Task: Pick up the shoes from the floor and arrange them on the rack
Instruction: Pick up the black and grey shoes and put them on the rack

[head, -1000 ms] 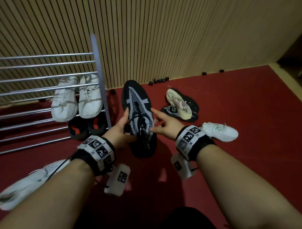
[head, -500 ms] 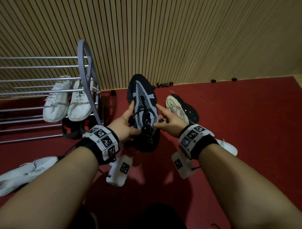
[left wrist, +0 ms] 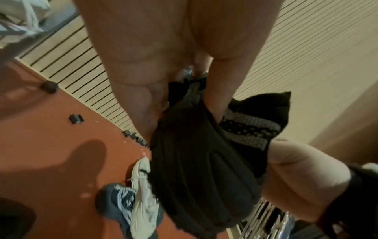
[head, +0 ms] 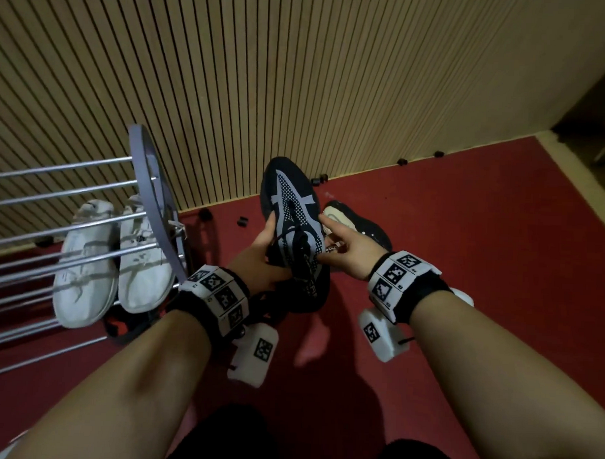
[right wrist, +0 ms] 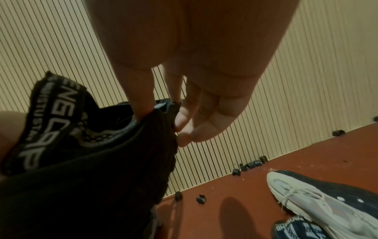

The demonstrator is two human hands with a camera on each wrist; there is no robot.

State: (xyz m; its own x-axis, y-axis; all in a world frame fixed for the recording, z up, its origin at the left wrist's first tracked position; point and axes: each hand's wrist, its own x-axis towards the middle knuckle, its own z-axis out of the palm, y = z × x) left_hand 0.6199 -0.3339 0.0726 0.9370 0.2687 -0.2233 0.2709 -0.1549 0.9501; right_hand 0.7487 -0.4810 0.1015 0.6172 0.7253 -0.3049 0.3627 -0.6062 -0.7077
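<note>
A black knit shoe (head: 291, 201) with a grey dotted pattern hangs above the red floor, toe pointing to the wall. My left hand (head: 262, 259) grips its left side near the opening, and its fingers (left wrist: 143, 97) wrap the dark sole (left wrist: 196, 161). My right hand (head: 348, 248) pinches the right edge of the collar, where the fingertips (right wrist: 143, 106) press into the black shoe (right wrist: 81, 161). The metal rack (head: 148, 176) stands to the left with a white pair (head: 87, 263) on its rails.
A cream and black shoe (head: 356, 224) lies on the floor just right of the held one, also the cream shoe (right wrist: 306, 198). A red-black shoe (head: 119, 326) sits on the rack's lower rails. Small black clips (head: 243, 220) lie along the slatted wall's base.
Both hands have raised the black shoe higher above the floor, keeping the same hold. The view has tilted up, so the white shoe at the lower left has left the picture.
</note>
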